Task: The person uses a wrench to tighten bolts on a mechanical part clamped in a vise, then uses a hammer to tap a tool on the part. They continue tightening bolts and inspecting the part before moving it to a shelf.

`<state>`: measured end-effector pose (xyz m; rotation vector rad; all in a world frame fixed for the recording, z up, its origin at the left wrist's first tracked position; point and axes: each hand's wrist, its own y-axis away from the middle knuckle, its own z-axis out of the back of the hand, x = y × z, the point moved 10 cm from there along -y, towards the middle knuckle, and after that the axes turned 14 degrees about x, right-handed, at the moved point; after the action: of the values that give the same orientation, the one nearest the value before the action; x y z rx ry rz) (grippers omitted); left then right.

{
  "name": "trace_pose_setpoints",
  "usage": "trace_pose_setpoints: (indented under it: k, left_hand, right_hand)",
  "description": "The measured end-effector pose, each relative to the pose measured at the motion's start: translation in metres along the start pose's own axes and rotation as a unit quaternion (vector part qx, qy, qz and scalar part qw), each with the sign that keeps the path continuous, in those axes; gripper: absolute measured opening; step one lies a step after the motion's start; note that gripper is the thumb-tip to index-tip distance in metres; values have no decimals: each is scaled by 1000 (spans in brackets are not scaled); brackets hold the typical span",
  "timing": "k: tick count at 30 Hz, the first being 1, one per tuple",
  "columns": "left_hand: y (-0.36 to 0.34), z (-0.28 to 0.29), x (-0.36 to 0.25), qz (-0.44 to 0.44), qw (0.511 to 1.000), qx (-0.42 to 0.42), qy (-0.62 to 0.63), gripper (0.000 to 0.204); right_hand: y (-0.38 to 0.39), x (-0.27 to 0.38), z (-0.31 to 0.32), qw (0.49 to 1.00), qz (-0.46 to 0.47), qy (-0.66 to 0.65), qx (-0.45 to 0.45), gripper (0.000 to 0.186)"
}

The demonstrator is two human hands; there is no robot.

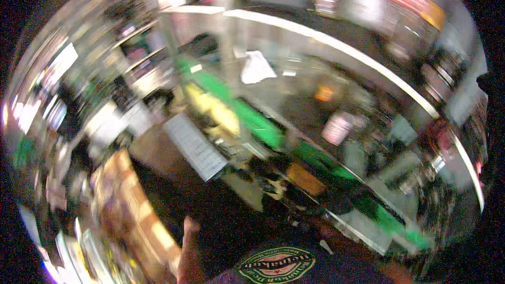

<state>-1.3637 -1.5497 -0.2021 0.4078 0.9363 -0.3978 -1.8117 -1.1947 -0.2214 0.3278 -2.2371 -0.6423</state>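
Strong motion blur smears the whole view. My left hand (190, 227) shows low in the picture, left of my dark shirt (226, 263); its fingers are too smeared to read, and I make out nothing held in it. On the right, a dim brownish shape beside the shirt may be my right forearm, but its hand cannot be made out. Ahead of me, a pale grey flat panel (195, 147) lies at the near edge of a long workbench with green strips (258, 123). A yellow patch (213, 108) sits beside the green.
A white cloth or paper (256, 67) and a pinkish-white container (337, 128) are on or behind the bench. An orange-brown block (306, 179) lies nearer. Brown cardboard (137, 200) stands at the left. A bright rail (336, 42) crosses above the bench. Shelving (139, 55) stands farther left.
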Motion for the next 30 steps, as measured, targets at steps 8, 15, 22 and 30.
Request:
trace_pose_setpoints:
  k: [8, 15, 22, 30]
  left_hand:
    - [51, 164, -1, 71, 961, -265, -32, 39]
    - [74, 172, 108, 132, 944, -295, 72, 37]
    - [78, 162, 137, 122, 936, -284, 170, 30]
    - [-19, 256, 46, 219, 913, -200, 281, 36]
  right_hand:
    - [-188, 7, -97, 981, -133, 71, 123, 42]
    - [-330, 27, -211, 955, -180, 107, 213, 46]
    - [-480, 38, -328, 927, -224, 109, 280, 52]
    - [-565, 66, -557, 892, -254, -59, 369, 76]
